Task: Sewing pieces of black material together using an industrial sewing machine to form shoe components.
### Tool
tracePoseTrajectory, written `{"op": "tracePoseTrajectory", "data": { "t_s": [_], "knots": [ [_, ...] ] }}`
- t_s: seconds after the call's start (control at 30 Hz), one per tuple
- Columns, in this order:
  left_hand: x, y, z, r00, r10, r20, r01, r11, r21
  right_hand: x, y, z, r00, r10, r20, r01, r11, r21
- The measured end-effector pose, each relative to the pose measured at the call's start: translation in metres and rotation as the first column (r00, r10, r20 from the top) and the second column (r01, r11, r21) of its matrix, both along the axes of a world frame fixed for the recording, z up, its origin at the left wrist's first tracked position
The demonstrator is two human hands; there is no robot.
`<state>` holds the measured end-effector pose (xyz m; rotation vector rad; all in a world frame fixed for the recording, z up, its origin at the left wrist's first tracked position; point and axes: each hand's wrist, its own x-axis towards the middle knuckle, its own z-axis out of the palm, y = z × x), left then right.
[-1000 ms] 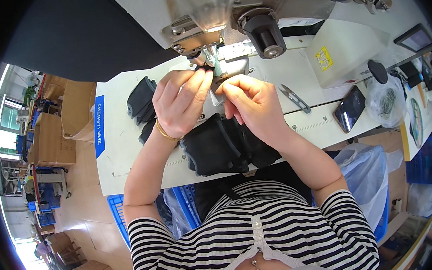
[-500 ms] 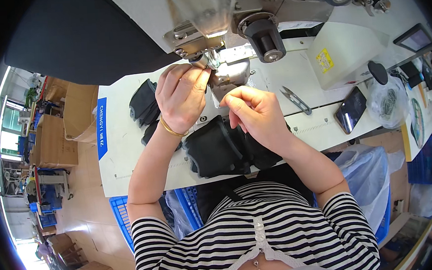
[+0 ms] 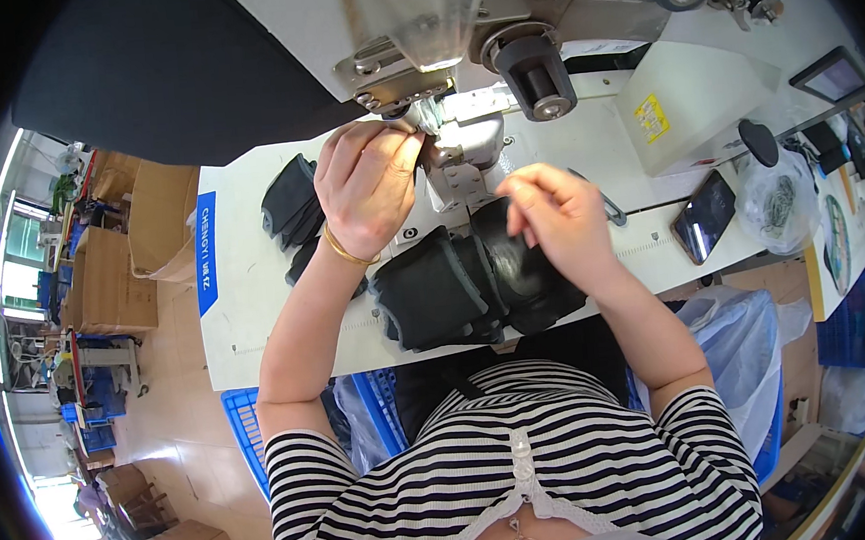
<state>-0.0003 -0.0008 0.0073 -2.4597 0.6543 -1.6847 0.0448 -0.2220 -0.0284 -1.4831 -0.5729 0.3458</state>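
My left hand (image 3: pixel 367 186), with a gold bangle at its wrist, is closed in a pinch under the needle area of a sewing machine (image 3: pixel 420 90). Whatever it holds is hidden by the fingers; only a dark bit shows at the fingertips. My right hand (image 3: pixel 558 223) hovers over the black pieces, its thumb and fingers curled together; I cannot make out anything between them. A stack of black fabric pieces (image 3: pixel 432 292) with grey edges lies below the machine bed, beside smooth black pieces (image 3: pixel 522 264). Partly behind my right hand lie thread snips (image 3: pixel 613 211).
More black pieces (image 3: pixel 290 202) lie left of my left hand. A phone (image 3: pixel 704 217) and a clear plastic bag (image 3: pixel 777 208) are on the right of the white table (image 3: pixel 246 328). Blue baskets (image 3: pixel 245 424) stand below its front edge. Cardboard boxes (image 3: pixel 112 282) stand at left.
My right hand has moved right, away from the machine bed, and now covers part of the snips. More of the smooth black pieces shows. My left hand stays nearly in place.
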Motion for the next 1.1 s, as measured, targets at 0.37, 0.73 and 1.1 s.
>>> {"op": "tracePoseTrajectory", "data": {
  "t_s": [0.37,0.73,1.1],
  "knots": [
    [0.0,-0.001,-0.02,0.958,0.054,-0.281,-0.173,0.892,-0.417,0.063,-0.087,-0.074,0.538,-0.028,0.842,0.637,0.668,-0.384],
    [-0.071,0.039,0.014,0.789,-0.614,-0.027,-0.385,-0.46,-0.8,0.072,-0.099,-0.1,0.557,-0.153,0.816,0.659,0.68,-0.322],
    [-0.13,-0.009,-0.035,0.692,-0.683,0.233,-0.468,-0.671,-0.576,-0.039,-0.027,-0.009,0.935,0.025,0.353,0.053,0.977,-0.207]
  ]
}}
